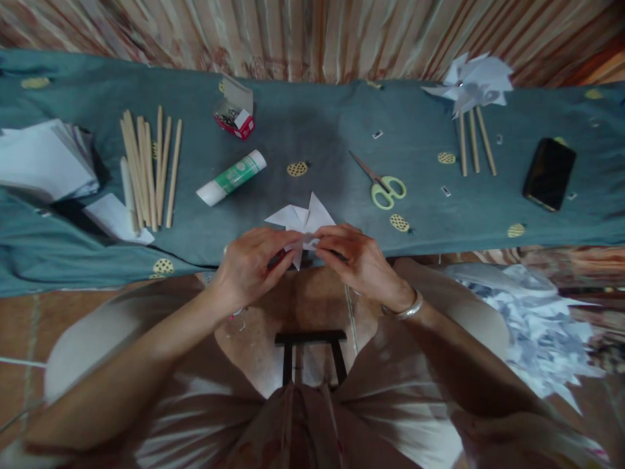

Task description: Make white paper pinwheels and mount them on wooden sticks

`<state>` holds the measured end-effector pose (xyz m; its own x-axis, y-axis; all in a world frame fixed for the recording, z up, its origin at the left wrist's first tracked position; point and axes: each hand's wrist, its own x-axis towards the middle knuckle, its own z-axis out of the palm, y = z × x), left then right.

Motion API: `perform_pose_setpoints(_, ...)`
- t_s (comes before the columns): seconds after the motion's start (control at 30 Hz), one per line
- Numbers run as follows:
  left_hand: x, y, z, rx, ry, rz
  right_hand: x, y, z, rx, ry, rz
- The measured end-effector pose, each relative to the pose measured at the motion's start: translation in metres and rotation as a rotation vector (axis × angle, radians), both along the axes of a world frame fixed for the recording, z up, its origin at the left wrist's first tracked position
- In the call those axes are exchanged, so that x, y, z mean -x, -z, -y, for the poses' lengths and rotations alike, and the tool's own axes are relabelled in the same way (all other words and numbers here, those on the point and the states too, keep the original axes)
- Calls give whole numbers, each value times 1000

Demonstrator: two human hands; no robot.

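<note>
A white paper pinwheel [315, 213] with pointed blades is held between my hands at the table's front edge. My left hand [254, 264] pinches its left side between thumb and fingers. From the right, my right hand [359, 260] closes on the paper near its middle, thumb below and fingers above. The fingertips of both hands almost meet, and they hide part of the pinwheel's centre. Beyond it lie a glue stick [232, 178], white with a green label, and scissors [383, 185] with light green handles, blades pointing away to the left.
Wooden sticks [146, 172] lie on the left beside a stack of white paper [46, 159] and a loose sheet [117, 218]. An open red box [235, 114] stands at the back. Finished pinwheels on sticks [471, 85] and a black phone [551, 172] are at right. Paper pieces [541, 326] fill a bag below.
</note>
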<state>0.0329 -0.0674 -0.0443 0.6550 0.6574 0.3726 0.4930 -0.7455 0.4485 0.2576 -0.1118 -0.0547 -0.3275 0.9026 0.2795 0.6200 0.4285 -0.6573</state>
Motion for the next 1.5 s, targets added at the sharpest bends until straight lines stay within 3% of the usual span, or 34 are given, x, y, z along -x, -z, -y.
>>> perform_pose_setpoints(0.23, -6, 12, 0, 62, 17, 51, 1, 2, 1, -10, 9, -21)
perform_pose_setpoints(0.57, -12, 11, -4, 140, 15, 74, 9, 5, 1, 52, 125, -154)
perform_pose_setpoints(0.87, -3, 9, 3, -201, 124, -84, 13, 6, 0, 62, 287, -59)
perform_pose_setpoints(1.03, -3, 15, 14, -228, 171, -125, 13, 8, -3, 68, 301, -64)
perform_pose_setpoints(1.5, -6, 18, 16, -264, 130, -202, 13, 8, -10, 40, 302, -15)
